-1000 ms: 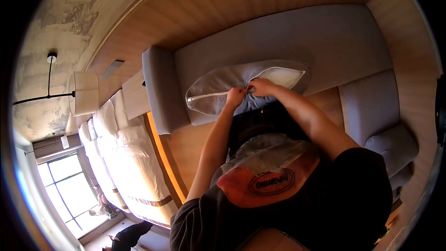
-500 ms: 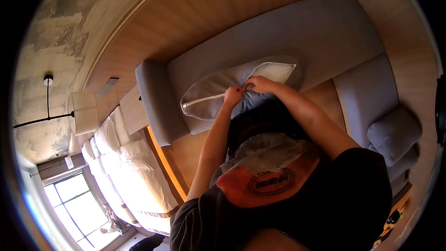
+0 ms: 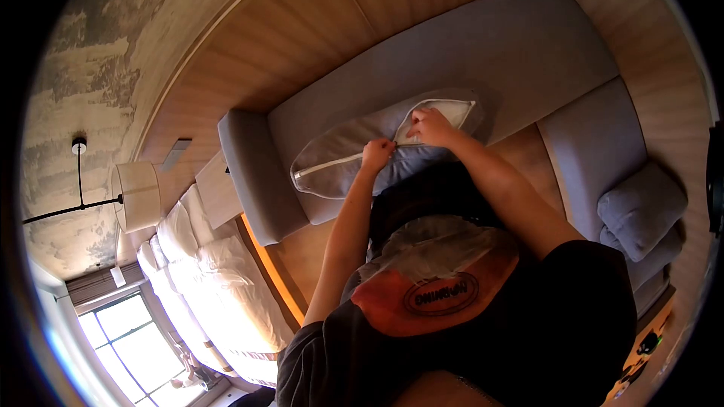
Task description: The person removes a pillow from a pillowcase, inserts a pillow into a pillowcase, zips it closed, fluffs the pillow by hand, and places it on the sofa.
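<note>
A grey cushion [image 3: 332,139] lies on the grey sofa [image 3: 467,45], its long zipper facing me. On its left part the zipper [image 3: 328,165] is closed; on the right it gapes and shows the white filling [image 3: 454,111]. My left hand [image 3: 378,154] is closed in a pinch on the zipper near the cushion's middle, where the opening begins. Just right of it, my right hand [image 3: 431,127] is over the opening with its fingers apart, near the white filling. The zipper pull is too small to make out.
More grey cushions [image 3: 642,209] lie on the sofa's right section. At the left stand a bed with white bedding [image 3: 226,294], a lamp [image 3: 138,196] and a window [image 3: 132,347]. Part of a person in dark clothes [image 3: 253,398] shows at the bottom.
My right hand has let go near the zipper and moved slightly up and right over the opening. My left hand keeps its pinch. The view has turned a little.
</note>
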`<state>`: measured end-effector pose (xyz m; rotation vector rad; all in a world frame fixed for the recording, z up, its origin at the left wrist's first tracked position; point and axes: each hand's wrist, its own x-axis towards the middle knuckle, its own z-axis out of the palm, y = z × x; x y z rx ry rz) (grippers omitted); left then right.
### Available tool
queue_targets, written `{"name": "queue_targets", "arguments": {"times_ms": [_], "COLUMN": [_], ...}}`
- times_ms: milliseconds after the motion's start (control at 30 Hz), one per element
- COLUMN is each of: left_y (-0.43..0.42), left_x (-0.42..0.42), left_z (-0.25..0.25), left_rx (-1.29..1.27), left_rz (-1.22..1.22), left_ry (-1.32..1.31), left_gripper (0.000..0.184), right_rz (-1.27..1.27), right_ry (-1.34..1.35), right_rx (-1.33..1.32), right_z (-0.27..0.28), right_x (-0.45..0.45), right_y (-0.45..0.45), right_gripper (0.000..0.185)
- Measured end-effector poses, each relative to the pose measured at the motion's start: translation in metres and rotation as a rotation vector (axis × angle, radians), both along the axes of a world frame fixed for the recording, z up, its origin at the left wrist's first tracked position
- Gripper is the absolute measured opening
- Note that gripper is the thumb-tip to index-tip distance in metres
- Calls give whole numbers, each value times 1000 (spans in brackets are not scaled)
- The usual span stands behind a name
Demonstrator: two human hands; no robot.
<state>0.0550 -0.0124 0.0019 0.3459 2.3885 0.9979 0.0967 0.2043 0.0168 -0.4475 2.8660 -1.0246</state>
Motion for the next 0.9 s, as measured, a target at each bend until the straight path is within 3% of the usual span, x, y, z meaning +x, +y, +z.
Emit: {"name": "queue_targets", "arguments": {"times_ms": [167,367,467,900], "left_y": [-8,-1,0,7], "left_x": [-5,-3,-5,-10], "left_z": [0,-3,-7,4], "left_rx": [-111,-47,-46,34], "left_rz": [-13,23,-1,-107], "left_ry": [64,-8,-15,-113], "left_gripper": [22,21,24,21], "right_rz": [258,391,429,430], "right_ry": [58,-206,-208,-172], "right_rx": [48,224,277,311], "right_z": [-23,-1,-6,-7], "right_x": [1,3,-2,-1], "right_y": [6,2,-2,-2], "right_gripper": [35,55,60,60]}}
